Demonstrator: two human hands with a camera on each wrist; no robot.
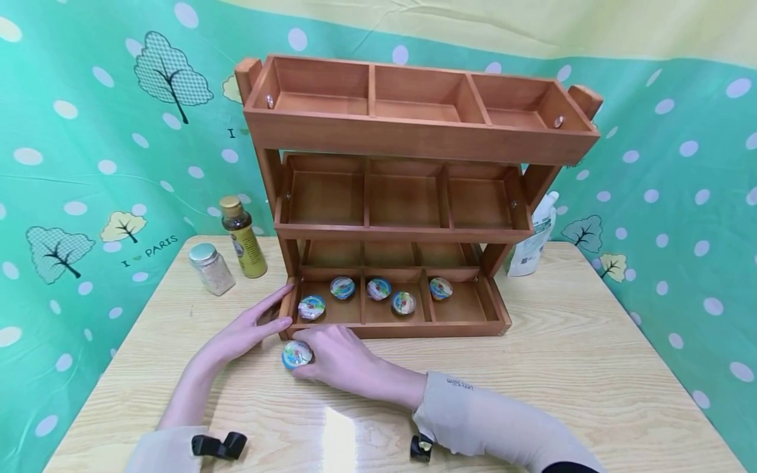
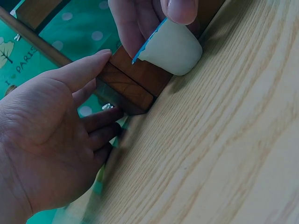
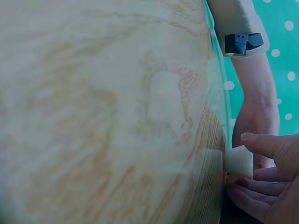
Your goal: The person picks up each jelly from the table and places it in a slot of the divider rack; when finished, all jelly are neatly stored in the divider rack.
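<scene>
My right hand (image 1: pixel 345 361) pinches a small foil-lidded snack cup (image 1: pixel 296 355) between thumb and fingers, in front of the bottom tray's left end. The left wrist view shows the cup's white body (image 2: pixel 177 51) tipped on its side, its blue-edged lid facing the fingers. My left hand (image 1: pixel 245 333) touches the left end of the wooden shelf (image 1: pixel 387 330) with extended fingers. In the bottom tray, two similar cups (image 1: pixel 311 307) lie in the left compartment, two (image 1: pixel 404 303) in the middle one and a single cup (image 1: pixel 440 288) in the right one.
Two upper trays (image 1: pixel 414 135) rise above the bottom one, each divided into three compartments. Left of the shelf stand a jar with a pale lid (image 1: pixel 213 269) and a gold-capped bottle (image 1: pixel 245 243). A white pouch (image 1: pixel 532 240) is behind the right side. Polka-dot cloth hangs around the table.
</scene>
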